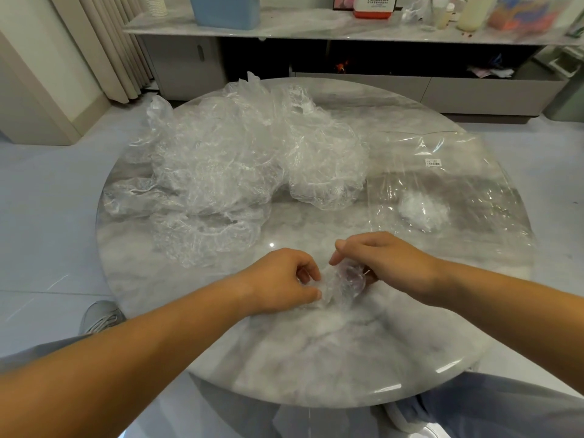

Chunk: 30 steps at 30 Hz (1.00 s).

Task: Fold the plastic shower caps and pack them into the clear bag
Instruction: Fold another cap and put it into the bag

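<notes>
A small crumpled clear shower cap (343, 284) lies on the round marble table (316, 349) between my hands. My left hand (281, 279) pinches its left side with curled fingers and thumb. My right hand (382, 260) grips its right side, fingers bent over it. A big heap of loose clear shower caps (240, 165) covers the far left half of the table. The clear bag (448, 184) lies flat at the right, with a folded white cap (423, 210) inside it.
A low cabinet with a shelf of bottles and a blue box (226, 11) stands behind the table. My knees and a grey shoe (101, 317) show below the table edge. Pale tiled floor surrounds the table.
</notes>
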Tool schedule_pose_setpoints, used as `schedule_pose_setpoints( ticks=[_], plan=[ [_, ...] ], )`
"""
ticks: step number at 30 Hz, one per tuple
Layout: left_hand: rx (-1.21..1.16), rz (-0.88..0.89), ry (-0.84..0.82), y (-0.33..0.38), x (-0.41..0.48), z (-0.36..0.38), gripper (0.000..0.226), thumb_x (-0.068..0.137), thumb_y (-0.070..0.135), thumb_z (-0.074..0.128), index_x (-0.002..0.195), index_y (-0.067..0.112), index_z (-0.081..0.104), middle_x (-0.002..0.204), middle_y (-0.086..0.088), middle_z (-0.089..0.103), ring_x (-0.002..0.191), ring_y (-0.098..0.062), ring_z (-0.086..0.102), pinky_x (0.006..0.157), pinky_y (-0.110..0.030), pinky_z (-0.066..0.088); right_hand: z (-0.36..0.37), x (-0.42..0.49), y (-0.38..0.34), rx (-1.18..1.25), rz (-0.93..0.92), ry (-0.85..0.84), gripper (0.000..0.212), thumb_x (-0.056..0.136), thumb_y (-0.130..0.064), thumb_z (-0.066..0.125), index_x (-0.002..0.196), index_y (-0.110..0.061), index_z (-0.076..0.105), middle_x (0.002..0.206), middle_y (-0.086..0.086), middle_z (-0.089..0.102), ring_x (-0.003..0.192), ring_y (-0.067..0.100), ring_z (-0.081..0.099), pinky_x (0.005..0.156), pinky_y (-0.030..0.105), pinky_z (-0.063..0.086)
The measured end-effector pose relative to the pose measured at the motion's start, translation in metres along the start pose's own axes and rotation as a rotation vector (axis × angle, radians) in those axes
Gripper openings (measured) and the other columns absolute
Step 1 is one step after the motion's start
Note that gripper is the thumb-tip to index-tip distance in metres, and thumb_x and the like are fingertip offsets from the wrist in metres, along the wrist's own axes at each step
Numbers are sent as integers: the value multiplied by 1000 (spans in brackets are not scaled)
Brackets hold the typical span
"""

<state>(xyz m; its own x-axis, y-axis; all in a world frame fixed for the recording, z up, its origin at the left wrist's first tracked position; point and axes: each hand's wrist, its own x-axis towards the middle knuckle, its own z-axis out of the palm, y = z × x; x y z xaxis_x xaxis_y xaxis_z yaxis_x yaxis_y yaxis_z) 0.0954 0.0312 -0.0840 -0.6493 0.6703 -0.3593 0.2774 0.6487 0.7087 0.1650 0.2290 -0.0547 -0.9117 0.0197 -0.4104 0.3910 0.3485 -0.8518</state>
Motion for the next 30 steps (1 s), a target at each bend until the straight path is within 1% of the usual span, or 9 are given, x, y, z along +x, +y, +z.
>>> schedule_pose_setpoints(
  ticks=[5, 8, 11, 13, 16, 18, 24, 28, 30],
  plan=[
    [-124, -41, -36, -2, -1, -6, 42, 77, 25, 85, 110, 28, 60, 102, 6, 66, 80, -9, 67, 77, -29, 60, 11, 1, 0, 131, -7, -47, 38, 105, -39, 47, 114, -9, 69, 91, 9, 70, 82, 18, 65, 81, 38, 50],
    [-181, -46, -121, -1, -4, -15, 53, 77, 10, 82, 121, 24, 55, 98, 4, 69, 80, -10, 68, 77, -29, 60, 17, 2, 1, 200, 33, -71, 42, 103, -46, 48, 124, -12, 60, 99, 10, 74, 87, 23, 67, 87, 42, 51],
    [-289, -70, -196, 2, -10, -26, 58, 81, -1, 77, 129, 20, 51, 85, 5, 69, 71, -7, 65, 70, -22, 54, 18, 1, 1, 232, 65, -137, 60, 91, -66, 53, 125, -16, 53, 105, 13, 76, 96, 25, 71, 95, 43, 53],
    [-332, -86, -207, 4, -15, -32, 59, 81, 3, 80, 129, 22, 52, 89, 4, 67, 71, -6, 66, 74, -22, 55, 18, 2, 3, 236, 74, -166, 64, 86, -70, 51, 122, -17, 53, 108, 14, 76, 100, 27, 71, 99, 46, 53],
    [-315, -126, -130, 5, -16, -34, 55, 77, 30, 87, 122, 27, 56, 110, 0, 66, 92, -15, 72, 89, -31, 59, 18, 4, 6, 216, 62, -179, 64, 87, -71, 47, 115, -14, 58, 108, 9, 75, 97, 25, 71, 99, 48, 53],
    [-378, -158, -93, 6, -15, -31, 48, 80, 37, 83, 117, 21, 56, 106, -5, 67, 95, -19, 74, 90, -36, 60, 17, 4, 6, 156, 46, -186, 70, 91, -74, 41, 111, -12, 67, 109, 4, 74, 97, 25, 70, 101, 49, 53],
    [-398, -198, 87, -3, -6, -22, 21, 90, 19, 75, 100, 5, 64, 82, -8, 65, 74, -16, 69, 78, -42, 63, 19, -11, 4, -177, 30, -250, 83, 82, -92, 22, 114, -36, 74, 127, -14, 66, 117, 10, 61, 107, 36, 46],
    [-265, -222, 143, -7, -3, -24, 27, 80, 21, 84, 98, 13, 65, 81, -5, 66, 65, -17, 64, 70, -38, 62, 26, -20, -1, -497, -129, -315, 72, 95, -64, 13, 134, -29, 64, 146, -18, 47, 133, -2, 38, 102, 3, 24],
    [-246, -249, 142, -7, -1, -26, 34, 78, 22, 87, 102, 16, 63, 87, -8, 69, 66, -19, 66, 71, -38, 63, 28, -21, -2, -618, -179, -355, 66, 102, -54, 13, 136, -25, 61, 150, -18, 43, 136, 1, 31, 101, -1, 18]
  ],
)
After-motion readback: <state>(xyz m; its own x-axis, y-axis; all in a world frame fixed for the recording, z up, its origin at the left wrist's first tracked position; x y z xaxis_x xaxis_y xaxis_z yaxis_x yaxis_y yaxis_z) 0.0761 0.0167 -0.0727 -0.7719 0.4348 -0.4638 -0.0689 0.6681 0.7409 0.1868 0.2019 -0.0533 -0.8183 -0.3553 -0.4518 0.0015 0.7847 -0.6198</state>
